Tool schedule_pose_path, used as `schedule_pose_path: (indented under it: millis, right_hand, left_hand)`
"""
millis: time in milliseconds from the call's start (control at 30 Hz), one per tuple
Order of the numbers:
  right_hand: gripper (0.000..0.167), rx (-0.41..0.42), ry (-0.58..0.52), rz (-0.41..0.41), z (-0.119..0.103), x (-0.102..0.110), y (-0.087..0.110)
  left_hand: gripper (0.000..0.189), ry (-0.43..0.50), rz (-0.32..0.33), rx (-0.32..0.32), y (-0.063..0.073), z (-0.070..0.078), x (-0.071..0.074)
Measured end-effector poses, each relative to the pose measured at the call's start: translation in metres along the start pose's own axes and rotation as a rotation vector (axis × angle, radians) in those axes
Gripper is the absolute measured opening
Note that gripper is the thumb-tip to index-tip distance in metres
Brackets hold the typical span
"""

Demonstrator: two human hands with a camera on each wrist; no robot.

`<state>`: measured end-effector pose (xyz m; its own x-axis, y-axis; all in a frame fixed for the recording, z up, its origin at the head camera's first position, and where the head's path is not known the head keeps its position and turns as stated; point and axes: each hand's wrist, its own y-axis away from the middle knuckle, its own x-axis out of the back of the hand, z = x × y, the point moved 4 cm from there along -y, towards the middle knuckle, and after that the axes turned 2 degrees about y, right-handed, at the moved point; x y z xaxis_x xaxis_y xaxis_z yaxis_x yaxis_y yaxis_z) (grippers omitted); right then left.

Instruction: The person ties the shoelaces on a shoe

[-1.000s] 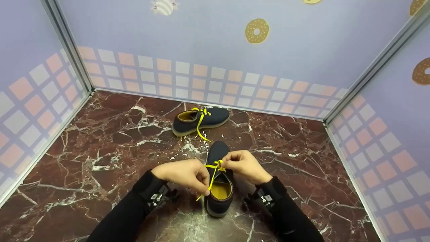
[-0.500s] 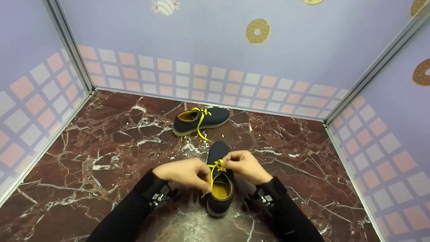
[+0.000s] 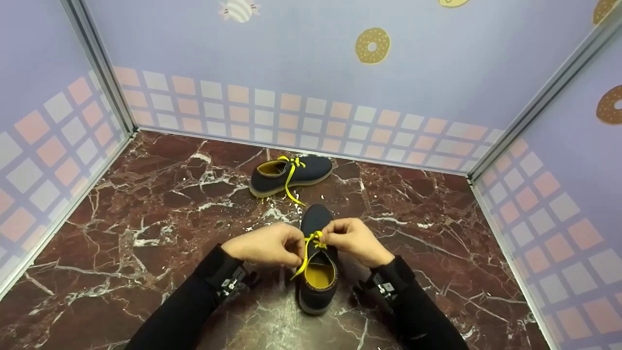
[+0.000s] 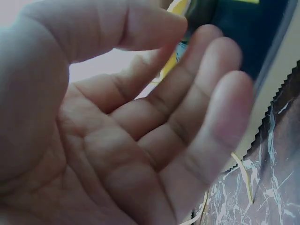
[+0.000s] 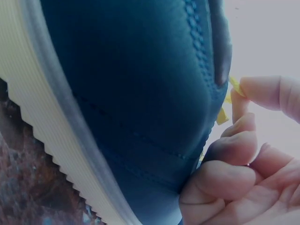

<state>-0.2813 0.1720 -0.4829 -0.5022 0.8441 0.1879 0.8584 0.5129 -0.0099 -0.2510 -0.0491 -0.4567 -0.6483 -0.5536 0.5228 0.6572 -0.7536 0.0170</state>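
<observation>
A dark navy shoe (image 3: 317, 296) with a yellow lining stands in front of me, toe pointing away. Its yellow shoelace (image 3: 317, 239) is looped and knotted over the tongue. My right hand (image 3: 357, 242) pinches a lace loop between thumb and index finger, other fingers curled against the shoe's side in the right wrist view. Beside the opening, my left hand (image 3: 269, 245) has loosely bent fingers, their tips right at a lace strand whose end hangs free over the rim. In the left wrist view, the left fingers (image 4: 220, 108) partly hide the lace and shoe.
A matching navy shoe (image 3: 313, 170) lies farther back, toe to the right, one yellow lace end trailing onto the floor. The brown marbled floor (image 3: 160, 287) has white specks. Lilac patterned panels (image 3: 301, 63) enclose the back and both sides.
My left hand has let go of the lace end and moved up along the strand, which now hangs in a curve. My right hand stays at the loop.
</observation>
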Motion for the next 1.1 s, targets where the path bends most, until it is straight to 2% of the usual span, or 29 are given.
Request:
schedule_pose_path:
  millis: [167, 433, 567, 733, 933, 1100]
  right_hand:
    - [0.004, -0.002, 0.009, -0.002, 0.0008, 0.0002, -0.0009]
    - [0.01, 0.008, 0.021, -0.018, 0.0003, 0.0002, -0.0003]
    - [0.008, 0.005, 0.02, -0.018, -0.0003, 0.0001, -0.0002]
    - [0.009, 0.001, 0.028, -0.012, 0.001, 0.0013, -0.0006]
    - [0.01, 0.0, 0.033, -0.012, 0.0016, 0.0019, -0.0007]
    - [0.01, -0.001, 0.025, -0.013, 0.0003, 0.0011, -0.0001]
  left_hand:
    - [0.014, 0.026, 0.066, -0.007, -0.0021, -0.0013, 0.0004]
    - [0.023, 0.018, 0.098, -0.058, -0.0036, -0.0023, 0.0003]
    - [0.017, 0.005, 0.107, -0.06, -0.0041, -0.0033, 0.0016]
    - [0.011, -0.056, 0.148, -0.071, -0.005, -0.0016, 0.0045]
    - [0.009, -0.086, 0.141, -0.107, -0.0043, 0.0017, 0.0052]
    - [0.006, -0.067, 0.118, -0.144, -0.0044, 0.0039, 0.002]
